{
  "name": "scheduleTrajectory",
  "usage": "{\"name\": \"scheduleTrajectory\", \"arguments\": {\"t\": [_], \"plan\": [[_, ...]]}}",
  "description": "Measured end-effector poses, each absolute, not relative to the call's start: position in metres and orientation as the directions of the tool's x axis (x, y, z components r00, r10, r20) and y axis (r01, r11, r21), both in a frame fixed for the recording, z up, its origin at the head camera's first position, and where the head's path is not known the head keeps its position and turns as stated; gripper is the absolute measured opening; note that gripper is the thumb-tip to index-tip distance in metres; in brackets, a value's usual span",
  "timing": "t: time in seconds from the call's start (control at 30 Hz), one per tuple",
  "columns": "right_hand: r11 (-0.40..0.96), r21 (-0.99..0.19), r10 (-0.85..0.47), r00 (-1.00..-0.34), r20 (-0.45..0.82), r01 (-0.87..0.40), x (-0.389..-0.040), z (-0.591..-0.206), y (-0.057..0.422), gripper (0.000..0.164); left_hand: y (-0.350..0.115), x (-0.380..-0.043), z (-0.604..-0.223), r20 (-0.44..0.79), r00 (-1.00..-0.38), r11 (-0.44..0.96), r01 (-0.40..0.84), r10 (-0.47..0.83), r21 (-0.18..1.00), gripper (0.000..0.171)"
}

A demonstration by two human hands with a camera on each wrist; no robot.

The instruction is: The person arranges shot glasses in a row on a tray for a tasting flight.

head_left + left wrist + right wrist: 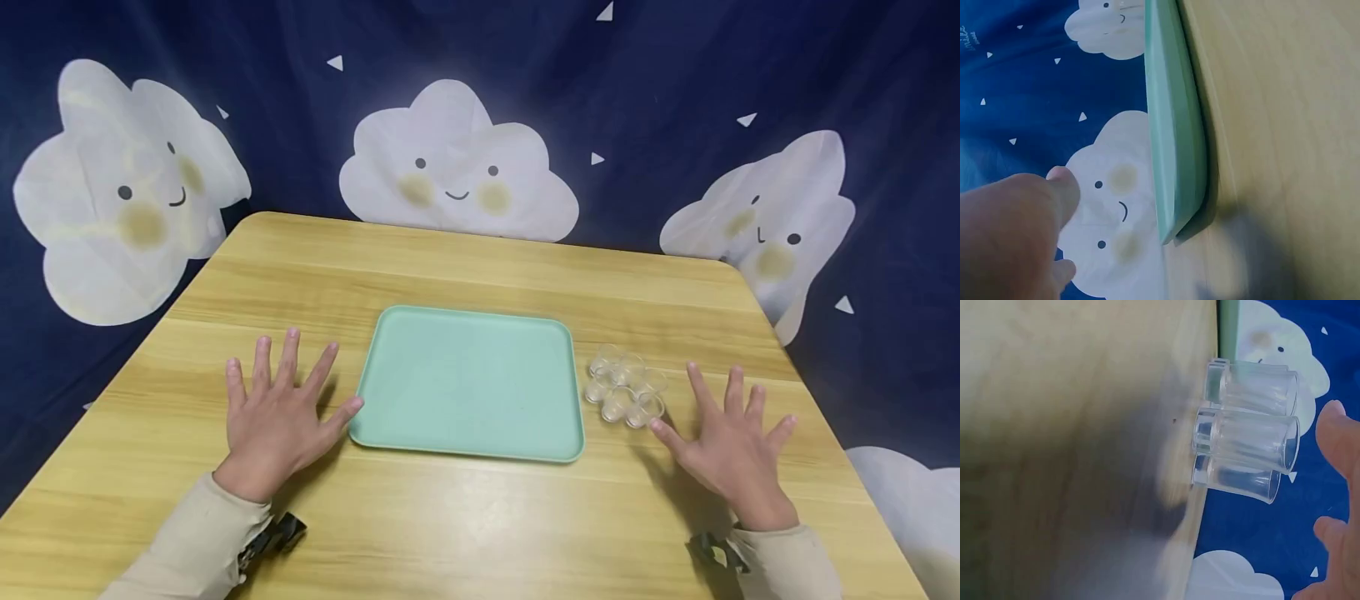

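Note:
A mint-green rectangular tray (465,383) lies on the wooden table with nothing on it. My left hand (281,425) is spread with straight fingers over the table at the tray's left; in the head view its thumb tip overlaps the tray's edge. The tray's side (1175,125) shows in the left wrist view, apart from the left thumb (1063,194). Right of the tray stands a tight cluster of several small clear shot glasses (622,387), upright. My right hand (727,450) is spread beside them, holding nothing. In the right wrist view its thumb (1335,434) is apart from the nearest glass (1247,434).
The light wooden table (465,525) has rounded far corners. Behind and beside it hangs a dark blue cloth (285,125) printed with smiling white clouds and small triangles. Black straps (273,542) sit at both sleeve cuffs.

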State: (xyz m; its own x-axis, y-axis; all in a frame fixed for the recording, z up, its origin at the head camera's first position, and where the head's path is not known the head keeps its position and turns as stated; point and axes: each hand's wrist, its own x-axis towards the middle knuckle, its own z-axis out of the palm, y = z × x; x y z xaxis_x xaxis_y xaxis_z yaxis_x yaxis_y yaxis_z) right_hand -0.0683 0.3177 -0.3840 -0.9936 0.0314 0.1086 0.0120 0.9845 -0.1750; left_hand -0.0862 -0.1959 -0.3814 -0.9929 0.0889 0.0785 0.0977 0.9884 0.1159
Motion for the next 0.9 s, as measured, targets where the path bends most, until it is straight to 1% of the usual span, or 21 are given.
{"name": "scheduleTrajectory", "arguments": {"t": [0.1, 0.17, 0.27, 0.33, 0.43, 0.5, 0.57, 0.63, 0.67, 0.73, 0.8, 0.9], "plan": [[0.97, -0.243, 0.003, -0.991, 0.133, -0.029, -0.068, -0.384, 0.32, 0.092, -0.194, -0.087, -0.379, 0.091, -0.991, 0.982, 0.111, 0.098, 0.15, 0.081], [0.949, -0.306, -0.029, -0.988, 0.153, -0.075, -0.069, -0.384, 0.322, 0.09, -0.193, -0.088, -0.378, 0.115, -0.988, 0.971, 0.125, 0.103, 0.205, 0.08], [0.885, -0.447, -0.061, -0.984, 0.17, -0.132, -0.072, -0.383, 0.324, 0.086, -0.192, -0.088, -0.376, 0.164, -0.981, 0.923, 0.158, 0.106, 0.351, 0.073], [0.83, -0.533, -0.066, -0.977, 0.201, -0.166, -0.076, -0.383, 0.326, 0.081, -0.192, -0.09, -0.373, 0.165, -0.982, 0.86, 0.162, 0.092, 0.484, 0.067], [0.701, -0.678, -0.065, -0.966, 0.249, -0.222, -0.083, -0.384, 0.33, 0.068, -0.19, -0.094, -0.369, 0.087, -0.995, 0.719, 0.101, 0.056, 0.688, 0.063], [0.579, -0.773, -0.076, -0.961, 0.266, -0.26, -0.088, -0.385, 0.333, 0.059, -0.19, -0.098, -0.368, -0.012, -0.999, 0.585, 0.013, 0.039, 0.811, 0.068], [0.455, -0.843, -0.102, -0.958, 0.269, -0.286, -0.092, -0.386, 0.337, 0.05, -0.189, -0.103, -0.369, -0.108, -0.993, 0.453, -0.079, 0.037, 0.888, 0.075], [0.331, -0.9, -0.125, -0.958, 0.258, -0.285, -0.096, -0.387, 0.34, 0.045, -0.189, -0.107, -0.372, -0.178, -0.983, 0.335, -0.151, 0.053, 0.93, 0.079], [0.274, -0.922, -0.136, -0.96, 0.245, -0.274, -0.098, -0.388, 0.341, 0.044, -0.189, -0.109, -0.374, -0.203, -0.977, 0.3, -0.177, 0.057, 0.937, 0.08], [0.207, -0.945, -0.152, -0.963, 0.223, -0.252, -0.102, -0.389, 0.343, 0.042, -0.189, -0.111, -0.379, -0.241, -0.968, 0.257, -0.215, 0.075, 0.942, 0.08], [0.156, -0.964, -0.159, -0.969, 0.192, -0.216, -0.106, -0.389, 0.344, 0.041, -0.189, -0.111, -0.384, -0.27, -0.958, 0.236, -0.241, 0.098, 0.941, 0.078], [0.14, -0.975, -0.172, -0.974, 0.147, -0.172, -0.11, -0.39, 0.344, 0.042, -0.19, -0.11, -0.39, -0.293, -0.949, 0.231, -0.261, 0.117, 0.937, 0.075]]}}
